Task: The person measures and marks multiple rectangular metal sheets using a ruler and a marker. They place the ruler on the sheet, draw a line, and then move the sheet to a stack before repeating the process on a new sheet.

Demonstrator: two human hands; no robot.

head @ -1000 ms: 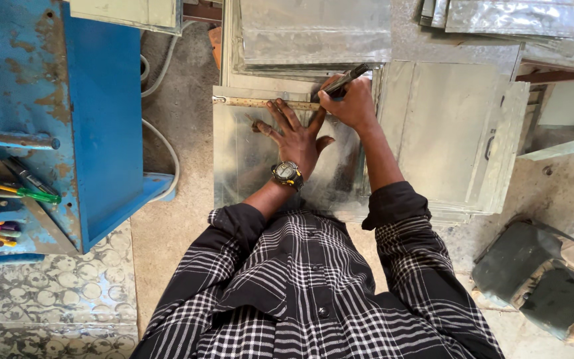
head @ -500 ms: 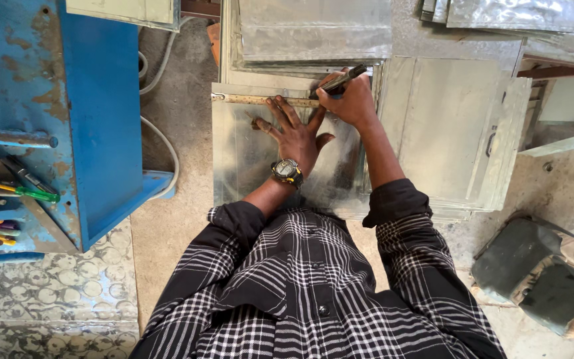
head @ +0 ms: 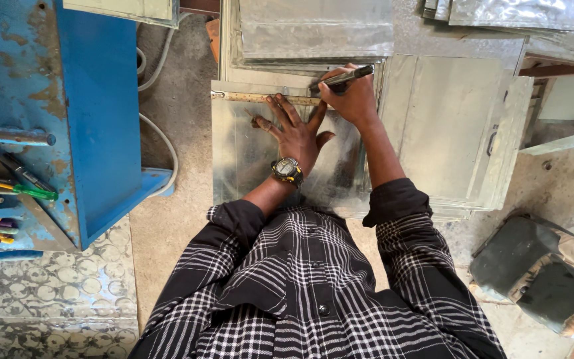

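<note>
The ruler (head: 264, 98) runs left-right along the far edge of the metal sheet (head: 240, 159) on the floor. Left hand (head: 293, 129), fingers spread, presses flat on it; right hand (head: 350, 100) grips a dark marker (head: 341, 78) pointing toward the sheet's far right corner. Bare sheet lies nearer the person.

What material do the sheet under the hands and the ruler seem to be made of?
Sheet: probably thin galvanized steel; grey, dull shine, cloudy reflections. Ruler: perhaps wood or brass; yellowish-tan, matte, with fine marks. The left hand presses it down.
</note>
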